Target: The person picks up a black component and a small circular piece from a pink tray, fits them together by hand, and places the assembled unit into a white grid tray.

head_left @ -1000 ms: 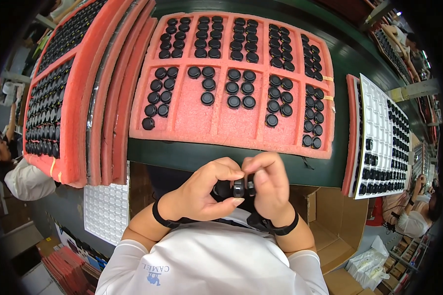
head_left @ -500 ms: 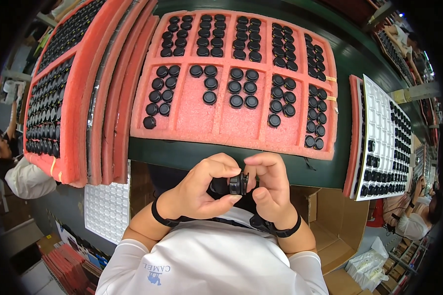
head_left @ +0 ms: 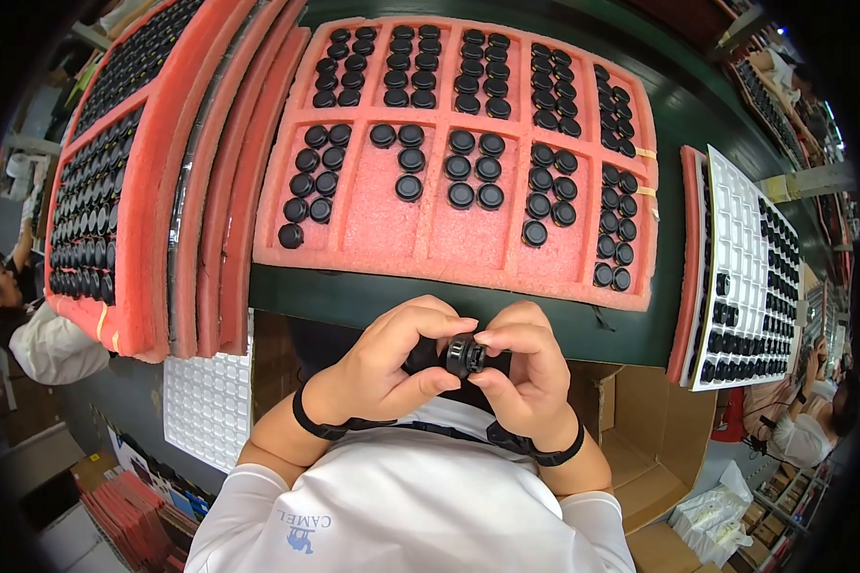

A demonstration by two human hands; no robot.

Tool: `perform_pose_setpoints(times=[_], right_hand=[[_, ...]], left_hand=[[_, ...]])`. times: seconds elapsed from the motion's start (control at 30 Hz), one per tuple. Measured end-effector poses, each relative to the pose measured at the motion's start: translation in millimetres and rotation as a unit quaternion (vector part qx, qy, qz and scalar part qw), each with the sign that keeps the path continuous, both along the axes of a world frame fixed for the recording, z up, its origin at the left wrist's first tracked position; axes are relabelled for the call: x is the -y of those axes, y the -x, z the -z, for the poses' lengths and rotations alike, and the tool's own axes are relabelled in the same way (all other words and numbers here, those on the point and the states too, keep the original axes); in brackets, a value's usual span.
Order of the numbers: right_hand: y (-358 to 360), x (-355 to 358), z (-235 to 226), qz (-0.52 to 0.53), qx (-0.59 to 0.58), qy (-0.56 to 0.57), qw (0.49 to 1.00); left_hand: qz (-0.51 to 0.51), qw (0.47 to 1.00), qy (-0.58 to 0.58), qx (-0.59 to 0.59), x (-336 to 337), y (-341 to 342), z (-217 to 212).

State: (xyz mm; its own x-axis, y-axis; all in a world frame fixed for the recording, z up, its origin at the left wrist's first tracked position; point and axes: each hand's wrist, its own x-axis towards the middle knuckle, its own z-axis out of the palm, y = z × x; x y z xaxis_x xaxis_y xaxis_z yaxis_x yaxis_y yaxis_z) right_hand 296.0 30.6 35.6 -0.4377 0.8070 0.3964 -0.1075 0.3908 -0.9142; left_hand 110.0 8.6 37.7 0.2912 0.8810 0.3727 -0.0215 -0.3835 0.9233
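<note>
Between my two hands is a small black round part [head_left: 465, 355], shaped like a lens or cap, held in front of my chest. My left hand [head_left: 392, 358] grips it with thumb and fingers on its left side. The thumb and forefinger of my right hand [head_left: 527, 368] pinch its right side. Just beyond my hands lies a pink foam tray [head_left: 377, 224] on a dark green bench [head_left: 354, 294]. Black round parts [head_left: 460, 167] stand in rows in its compartments; the near row of compartments is only partly filled.
Tall pink foam trays [head_left: 234, 210] lean in a stack at the left, holding more black parts. At the right a white moulded tray [head_left: 736, 220] carries black parts. An open cardboard box [head_left: 655, 420] sits below the bench. Other people work at both sides.
My right thumb and fingers have closed in from apart onto the black part. The part has turned a little and shifted slightly; the left hand keeps its grip.
</note>
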Motion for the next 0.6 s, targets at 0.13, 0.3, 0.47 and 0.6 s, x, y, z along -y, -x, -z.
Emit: perform_pose_setpoints(times=[0.13,0.3,0.47,0.6], right_hand=[[-3,-2,1,0.020,0.019,-0.070,0.997],[-5,-5,-7,0.069,0.124,-0.250,0.958],[1,1,-13,0.096,0.068,-0.139,0.983],[-4,-3,-12,0.049,0.038,-0.059,0.996]], left_hand=[[-0.013,0.997,-0.052,-0.062,-5,3,-8],[-0.062,0.996,-0.042,-0.052,-2,5,-14],[-0.055,0.997,-0.034,-0.050,0,3,-16],[-0.052,0.998,-0.027,-0.025,0,3,-14]])
